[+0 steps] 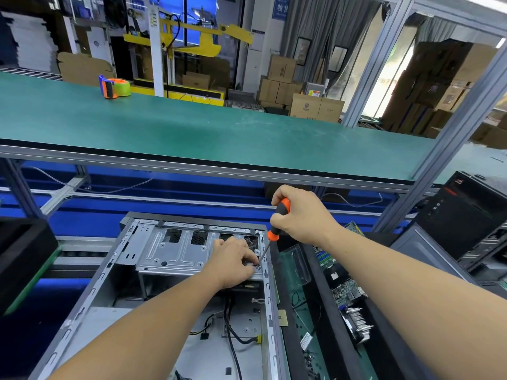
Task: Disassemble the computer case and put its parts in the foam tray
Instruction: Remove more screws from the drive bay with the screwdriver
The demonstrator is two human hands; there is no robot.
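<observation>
An open grey computer case [90,292] lies flat in front of me, with a metal drive cage [175,250] at its far end and loose cables [233,327] inside. My right hand [301,215] grips an orange and black screwdriver [277,220] held upright; its tip meets the cage's right edge. My left hand [233,261] rests on the cage, its fingertips pinched at the screwdriver tip. To the right of the case stands a black foam tray [315,272] holding a circuit board [345,289] and a clear plastic piece [293,267].
A green shelf [192,127] runs above the bench with a tape dispenser [113,87] on it. A black foam block [22,259] sits at the left. Black computer towers [472,218] stand at the right. Aluminium frame posts [444,154] rise at the right.
</observation>
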